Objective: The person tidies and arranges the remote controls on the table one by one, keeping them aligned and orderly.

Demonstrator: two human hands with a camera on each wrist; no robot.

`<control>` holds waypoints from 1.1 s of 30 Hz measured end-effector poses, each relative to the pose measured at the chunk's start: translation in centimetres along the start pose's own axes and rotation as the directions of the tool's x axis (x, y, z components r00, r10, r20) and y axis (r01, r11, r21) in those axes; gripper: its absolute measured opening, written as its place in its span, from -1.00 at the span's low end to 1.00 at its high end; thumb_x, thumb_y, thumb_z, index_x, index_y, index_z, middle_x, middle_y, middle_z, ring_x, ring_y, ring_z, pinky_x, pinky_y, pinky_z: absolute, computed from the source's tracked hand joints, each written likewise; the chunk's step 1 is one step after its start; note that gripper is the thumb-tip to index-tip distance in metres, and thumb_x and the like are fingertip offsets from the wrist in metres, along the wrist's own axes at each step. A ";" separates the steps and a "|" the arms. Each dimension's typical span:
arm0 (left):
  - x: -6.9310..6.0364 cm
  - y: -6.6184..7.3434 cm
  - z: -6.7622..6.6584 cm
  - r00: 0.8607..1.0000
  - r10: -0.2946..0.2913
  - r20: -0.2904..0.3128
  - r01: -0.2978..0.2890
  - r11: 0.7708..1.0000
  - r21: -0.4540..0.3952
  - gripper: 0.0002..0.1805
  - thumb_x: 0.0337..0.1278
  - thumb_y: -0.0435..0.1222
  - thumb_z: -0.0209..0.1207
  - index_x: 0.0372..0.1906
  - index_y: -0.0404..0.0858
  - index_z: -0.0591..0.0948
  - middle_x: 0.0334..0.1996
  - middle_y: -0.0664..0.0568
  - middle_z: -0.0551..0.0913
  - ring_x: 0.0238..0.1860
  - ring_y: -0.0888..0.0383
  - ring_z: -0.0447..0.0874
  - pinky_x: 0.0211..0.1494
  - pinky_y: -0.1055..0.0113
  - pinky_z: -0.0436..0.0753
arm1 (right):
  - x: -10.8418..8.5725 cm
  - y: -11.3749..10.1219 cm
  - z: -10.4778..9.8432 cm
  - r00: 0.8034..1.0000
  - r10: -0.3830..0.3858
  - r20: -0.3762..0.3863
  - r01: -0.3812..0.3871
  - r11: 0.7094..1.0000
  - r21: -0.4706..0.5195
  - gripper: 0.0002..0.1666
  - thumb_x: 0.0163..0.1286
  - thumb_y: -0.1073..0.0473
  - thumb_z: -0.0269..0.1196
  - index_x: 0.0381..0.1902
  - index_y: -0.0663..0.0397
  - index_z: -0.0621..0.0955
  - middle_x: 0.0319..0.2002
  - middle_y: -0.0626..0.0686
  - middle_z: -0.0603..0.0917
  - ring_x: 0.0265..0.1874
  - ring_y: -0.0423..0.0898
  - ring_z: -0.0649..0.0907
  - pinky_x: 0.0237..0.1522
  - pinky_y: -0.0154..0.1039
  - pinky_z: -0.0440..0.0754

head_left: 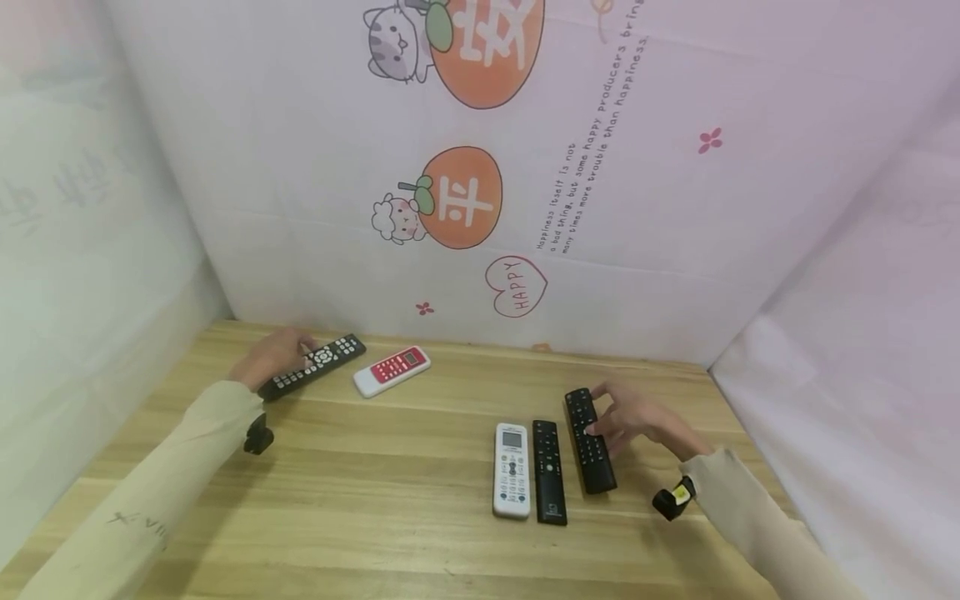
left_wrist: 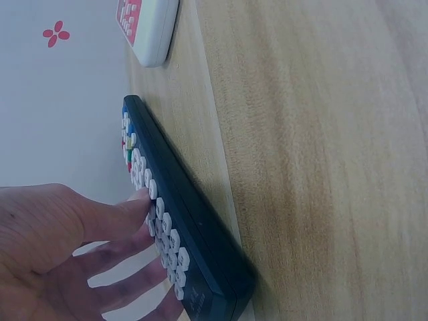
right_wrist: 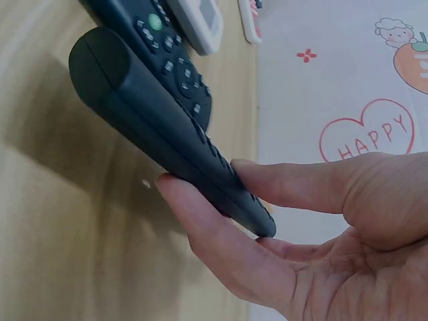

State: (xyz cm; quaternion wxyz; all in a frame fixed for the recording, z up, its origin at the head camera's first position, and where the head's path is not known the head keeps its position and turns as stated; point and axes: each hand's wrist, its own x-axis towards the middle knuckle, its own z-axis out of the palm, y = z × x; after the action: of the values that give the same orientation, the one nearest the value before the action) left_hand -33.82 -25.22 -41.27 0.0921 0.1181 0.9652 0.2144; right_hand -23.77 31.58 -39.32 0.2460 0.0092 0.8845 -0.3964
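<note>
At the back left, my left hand (head_left: 276, 355) holds a black remote control (head_left: 341, 350) with white buttons. In the left wrist view the thumb lies on the buttons of that remote (left_wrist: 175, 180), and the other fingers reach round its far side, partly hidden. My right hand (head_left: 633, 417) grips a plain black remote control (head_left: 594, 462) between thumb and fingers. The right wrist view shows this remote (right_wrist: 154, 117) raised off the wood, with a shadow beneath. Just left of it lie a slim black remote (head_left: 550, 475) and a white remote (head_left: 512, 492), side by side.
A white remote with a red face (head_left: 392, 371) lies right of the left hand's remote. All of this is on a wooden table (head_left: 375, 508). Printed white cloth (head_left: 622, 275) rises along the back edge, with white cloth at both sides.
</note>
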 end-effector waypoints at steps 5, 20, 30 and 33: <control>0.1 -0.2 0.1 1.000 -0.002 -0.001 0.002 1.000 -0.008 -0.49 0.26 -0.40 0.23 0.27 -0.56 0.53 0.15 -0.56 0.60 0.17 -0.44 0.61 0.25 -0.29 0.59 | -0.2 0.5 0.9 0.996 0.087 0.036 -0.086 0.996 -0.018 -0.18 0.37 0.47 0.33 0.43 0.50 0.15 -0.25 0.35 0.75 -0.36 0.16 0.83 -0.27 -0.01 0.86; 0.0 -0.2 -0.2 1.000 0.021 0.005 -0.021 1.000 -0.005 -0.48 0.26 -0.39 0.23 0.26 -0.58 0.52 0.16 -0.57 0.59 0.18 -0.47 0.59 0.27 -0.32 0.57 | -0.3 0.8 0.7 0.987 0.162 0.022 -0.160 0.985 -0.068 -0.66 0.41 0.38 0.26 0.08 0.45 0.51 -0.20 0.25 0.78 -0.40 0.09 0.83 -0.28 -0.08 0.86; 0.0 -0.1 -0.1 1.000 -0.002 0.012 0.002 1.000 0.006 -0.49 0.27 -0.38 0.23 0.27 -0.56 0.52 0.16 -0.57 0.59 0.17 -0.46 0.60 0.26 -0.32 0.57 | 0.2 0.9 1.4 0.989 0.117 -0.090 -0.123 0.990 -0.065 -0.44 0.48 0.16 0.35 0.15 0.45 0.37 -0.24 0.31 0.69 -0.37 0.10 0.81 -0.29 -0.04 0.85; 0.0 -0.1 -0.1 1.000 -0.006 0.014 0.006 1.000 0.013 -0.48 0.26 -0.37 0.23 0.27 -0.55 0.52 0.17 -0.58 0.57 0.17 -0.46 0.59 0.25 -0.31 0.58 | 0.3 1.0 1.5 0.990 0.099 -0.096 -0.104 0.994 -0.042 -0.35 0.47 0.19 0.35 0.27 0.46 0.31 -0.20 0.34 0.67 -0.32 0.08 0.78 -0.27 -0.03 0.86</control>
State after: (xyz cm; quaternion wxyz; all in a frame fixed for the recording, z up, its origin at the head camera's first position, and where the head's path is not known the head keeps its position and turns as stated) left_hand -33.91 -25.36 -41.20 0.0987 0.1174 0.9662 0.2072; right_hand -23.14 31.16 -41.04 0.2239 0.0670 0.9026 -0.3615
